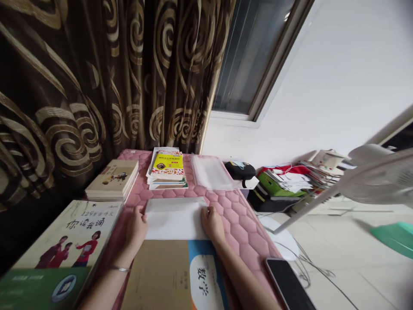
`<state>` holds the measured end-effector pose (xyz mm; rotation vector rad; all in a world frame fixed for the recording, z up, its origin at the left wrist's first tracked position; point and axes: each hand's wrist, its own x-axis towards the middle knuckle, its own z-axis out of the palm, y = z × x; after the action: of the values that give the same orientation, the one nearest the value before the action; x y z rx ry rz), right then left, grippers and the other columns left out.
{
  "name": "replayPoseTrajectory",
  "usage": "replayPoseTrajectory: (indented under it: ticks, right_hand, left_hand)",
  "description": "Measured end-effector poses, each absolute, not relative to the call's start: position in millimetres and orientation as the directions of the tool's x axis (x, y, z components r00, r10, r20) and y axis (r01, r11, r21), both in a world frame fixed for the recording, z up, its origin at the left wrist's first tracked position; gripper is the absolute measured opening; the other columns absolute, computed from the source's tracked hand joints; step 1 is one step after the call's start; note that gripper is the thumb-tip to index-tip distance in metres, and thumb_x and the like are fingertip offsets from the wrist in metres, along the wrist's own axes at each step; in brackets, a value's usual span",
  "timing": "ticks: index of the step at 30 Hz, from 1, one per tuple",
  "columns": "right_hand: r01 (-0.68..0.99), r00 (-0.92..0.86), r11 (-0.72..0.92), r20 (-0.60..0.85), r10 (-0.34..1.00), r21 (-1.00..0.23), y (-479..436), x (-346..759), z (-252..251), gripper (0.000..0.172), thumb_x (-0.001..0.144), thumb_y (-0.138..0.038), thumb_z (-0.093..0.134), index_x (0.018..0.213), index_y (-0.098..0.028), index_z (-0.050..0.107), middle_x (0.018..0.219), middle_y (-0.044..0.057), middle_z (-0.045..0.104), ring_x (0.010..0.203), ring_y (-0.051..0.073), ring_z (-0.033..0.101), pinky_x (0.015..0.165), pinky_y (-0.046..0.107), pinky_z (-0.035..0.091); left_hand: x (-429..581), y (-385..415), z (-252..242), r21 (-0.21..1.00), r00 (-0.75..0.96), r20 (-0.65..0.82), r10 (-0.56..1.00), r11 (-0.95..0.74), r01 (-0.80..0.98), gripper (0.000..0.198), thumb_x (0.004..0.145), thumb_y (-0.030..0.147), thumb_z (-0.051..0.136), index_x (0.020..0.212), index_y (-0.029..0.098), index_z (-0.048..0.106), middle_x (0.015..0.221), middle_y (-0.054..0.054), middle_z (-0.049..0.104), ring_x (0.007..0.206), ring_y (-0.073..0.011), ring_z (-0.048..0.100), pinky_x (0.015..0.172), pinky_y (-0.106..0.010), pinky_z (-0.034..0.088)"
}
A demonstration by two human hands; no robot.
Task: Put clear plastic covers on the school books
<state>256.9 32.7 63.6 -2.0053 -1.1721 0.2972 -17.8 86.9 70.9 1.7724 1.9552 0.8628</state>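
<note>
White sheet [176, 219] lies across the far end of a brown-and-blue book [161, 275] on the pink tabletop [240, 221], left hand [137, 228] and right hand [213, 224] open, flat against its side edges, apparently steadying it square, gripping nothing.

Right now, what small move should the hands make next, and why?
Probably press the white sheet flat: the left hand and right hand rest on its opposite ends, and it overlaps the top of the maths textbook.
</note>
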Motion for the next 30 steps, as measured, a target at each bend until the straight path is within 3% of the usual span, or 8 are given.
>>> replayPoseTrajectory:
  ticks: [6, 11, 14, 16, 19, 22, 25, 30]
  right_hand:
    - [0.750, 0.512, -0.410, 0.064, 0.856, -0.519, 31, 253, 79, 0.049, 0.092, -0.033, 0.042, 0.134, -0.010, 0.049, 0.119, 0.021, 0.065, 0.098, 0.031, 0.067, 0.077, 0.041, 0.050]
    - [0.962, 0.181, -0.132, 0.198, 0.963, -0.239, 21, 226, 91, 0.049, 0.094, -0.029, 0.042, 0.141, -0.017, 0.050, 0.152, 0.016, 0.040, 0.133, 0.032, 0.045, 0.101, 0.045, 0.043]
    - [0.959, -0.068, 0.097, 0.115, 0.991, -0.268, 15, 204, 88, 0.052, 0.098, -0.040, 0.041, 0.145, -0.019, 0.047, 0.159, 0.010, 0.030, 0.146, 0.031, 0.026, 0.116, 0.050, 0.027]
    - [0.947, -0.116, 0.124, 0.044, 0.992, -0.297, 13, 195, 83, 0.054, 0.100, -0.045, 0.036, 0.148, -0.020, 0.043, 0.161, 0.010, 0.026, 0.149, 0.032, 0.018, 0.118, 0.054, 0.019]
    - [0.946, -0.102, 0.096, -0.005, 0.995, -0.309, 13, 192, 75, 0.055, 0.102, -0.046, 0.029, 0.150, -0.022, 0.039, 0.160, 0.010, 0.024, 0.149, 0.031, 0.017, 0.119, 0.055, 0.014]
    - [0.950, -0.092, 0.086, -0.007, 0.996, -0.299, 14, 194, 72, 0.055, 0.102, -0.044, 0.029, 0.151, -0.022, 0.036, 0.160, 0.010, 0.024, 0.149, 0.030, 0.017, 0.120, 0.054, 0.014]
    - [0.955, -0.086, 0.083, 0.002, 0.996, -0.286, 14, 194, 70, 0.054, 0.102, -0.042, 0.029, 0.151, -0.022, 0.036, 0.160, 0.010, 0.023, 0.149, 0.031, 0.018, 0.119, 0.055, 0.014]
    - [0.956, -0.070, 0.065, -0.008, 0.997, -0.285, 14, 192, 69, 0.052, 0.102, -0.039, 0.028, 0.151, -0.022, 0.037, 0.159, 0.008, 0.024, 0.149, 0.030, 0.018, 0.119, 0.055, 0.014]
  left_hand:
    - [-7, 85, 74, 0.466, -0.082, 0.089, 0.993, 0.031, 0.884, 0.035, 0.087, 0.004, 0.040, 0.119, 0.011, 0.052, 0.100, -0.019, 0.073, 0.092, -0.0242, 0.071, 0.072, -0.030, 0.046]
    - [-2, 86, 79, 0.395, -0.081, 0.072, 0.994, 0.046, 0.917, 0.032, 0.086, 0.001, 0.038, 0.111, 0.012, 0.056, 0.099, -0.018, 0.073, 0.093, -0.0239, 0.071, 0.071, -0.028, 0.048]
    - [0, 89, 80, 0.356, -0.096, 0.072, 0.993, 0.065, 0.932, 0.031, 0.086, 0.001, 0.039, 0.110, 0.009, 0.057, 0.096, -0.020, 0.072, 0.092, -0.0260, 0.072, 0.072, -0.030, 0.049]
    - [1, 89, 80, 0.342, -0.108, 0.074, 0.991, 0.077, 0.937, 0.032, 0.086, 0.001, 0.038, 0.112, 0.005, 0.057, 0.095, -0.021, 0.071, 0.093, -0.0267, 0.071, 0.073, -0.030, 0.050]
    - [2, 85, 81, 0.326, -0.120, 0.085, 0.989, 0.086, 0.941, 0.035, 0.087, 0.001, 0.035, 0.115, 0.002, 0.057, 0.100, -0.024, 0.069, 0.089, -0.0270, 0.071, 0.070, -0.031, 0.052]
    - [9, 76, 83, 0.201, -0.112, 0.196, 0.974, 0.072, 0.977, 0.040, 0.089, 0.005, 0.032, 0.118, 0.005, 0.060, 0.114, -0.027, 0.063, 0.092, -0.0294, 0.069, 0.072, -0.039, 0.054]
    - [27, 69, 81, 0.096, 0.073, 0.300, 0.951, -0.106, 0.990, 0.045, 0.092, 0.011, 0.033, 0.128, 0.012, 0.060, 0.137, -0.025, 0.055, 0.119, -0.0339, 0.058, 0.094, -0.053, 0.049]
    - [63, 75, 64, 0.159, 0.421, 0.131, 0.898, -0.438, 0.885, 0.051, 0.095, 0.021, 0.035, 0.144, 0.023, 0.048, 0.156, -0.011, 0.039, 0.144, -0.0343, 0.033, 0.112, -0.063, 0.029]
